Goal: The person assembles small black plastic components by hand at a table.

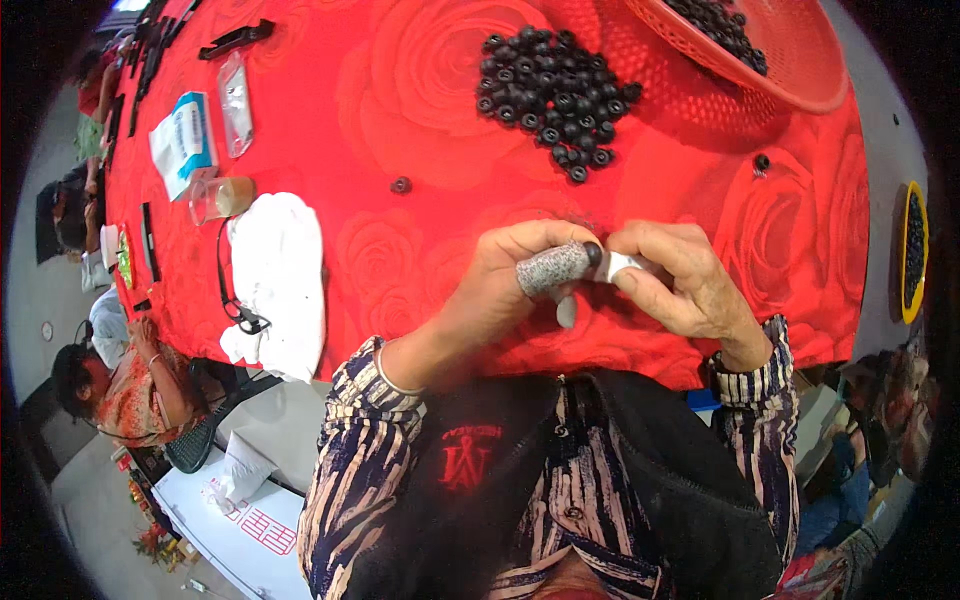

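Note:
My left hand (500, 272) is closed, pinching a small black round part (594, 254) between the thumb and a finger wrapped in a speckled grey finger sleeve (553, 269). A pale tip (566, 312) shows just under that finger. Close against it on the right, my right hand (682, 280) is closed too. Something white (620, 266) shows at its fingertips; whether it is a finger wrap or a held piece I cannot tell. Beyond my hands lies a pile of black round parts with holes (555, 95). Single black parts lie apart, one (401, 185) left of the pile.
A red plastic basket (800, 60) with more black parts stands at the far right. On the left are a white cloth (285, 270), a black cord (224, 260), a plastic cup (222, 198) and a blue-white packet (186, 140). A person (130, 385) sits at the left.

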`<state>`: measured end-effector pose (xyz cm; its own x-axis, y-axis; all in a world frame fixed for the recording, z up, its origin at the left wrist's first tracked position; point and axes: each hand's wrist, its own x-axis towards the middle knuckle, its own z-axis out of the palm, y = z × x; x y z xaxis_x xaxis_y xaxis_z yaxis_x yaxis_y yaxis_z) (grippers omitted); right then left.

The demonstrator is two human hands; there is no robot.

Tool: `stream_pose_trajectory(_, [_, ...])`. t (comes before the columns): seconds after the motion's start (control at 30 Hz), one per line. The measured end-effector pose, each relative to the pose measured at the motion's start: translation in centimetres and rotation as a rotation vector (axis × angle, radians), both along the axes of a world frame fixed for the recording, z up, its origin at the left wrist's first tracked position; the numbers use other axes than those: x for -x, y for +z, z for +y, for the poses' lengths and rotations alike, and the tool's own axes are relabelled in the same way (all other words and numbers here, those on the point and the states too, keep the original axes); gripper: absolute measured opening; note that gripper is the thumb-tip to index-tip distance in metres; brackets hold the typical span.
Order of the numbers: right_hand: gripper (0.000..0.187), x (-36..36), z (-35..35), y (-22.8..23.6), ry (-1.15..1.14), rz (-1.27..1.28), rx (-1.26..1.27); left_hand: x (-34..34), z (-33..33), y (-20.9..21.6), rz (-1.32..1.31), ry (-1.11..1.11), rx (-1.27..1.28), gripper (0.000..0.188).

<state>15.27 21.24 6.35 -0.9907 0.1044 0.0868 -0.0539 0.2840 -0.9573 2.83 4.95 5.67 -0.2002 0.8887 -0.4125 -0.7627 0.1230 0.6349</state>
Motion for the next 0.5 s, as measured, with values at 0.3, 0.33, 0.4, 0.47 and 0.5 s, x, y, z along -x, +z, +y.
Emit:
stream_pose_trajectory(0.3, [0.009, -0.2, 0.0, 0.2, -0.129, 0.0, -0.012, 6.5, -0.6, -0.6, 1.641, 0.55, 0.272, 0.015])
stream_pose_trajectory(0.33, [0.009, -0.2, 0.0, 0.3, -0.133, 0.0, -0.019, 7.1, -0.8, -0.8, 1.639, 0.553, 0.264, 0.015])
stream_pose_trajectory(0.4, [0.008, 0.0, 0.0, 0.5, -0.14, -0.054, -0.016, 7.8, -1.0, -0.9, 1.784, 0.478, 0.485, 0.013])
stream_pose_trajectory(0.47, [0.007, 0.0, 0.0, 0.3, -0.145, -0.037, -0.009, 7.9, -1.2, -0.6, 1.78, 0.436, 0.539, 0.013])
stream_pose_trajectory(0.5, [0.007, 0.1, 0.0, 0.2, -0.145, -0.027, 0.002, 7.9, -1.2, -0.6, 1.767, 0.391, 0.6, 0.014])
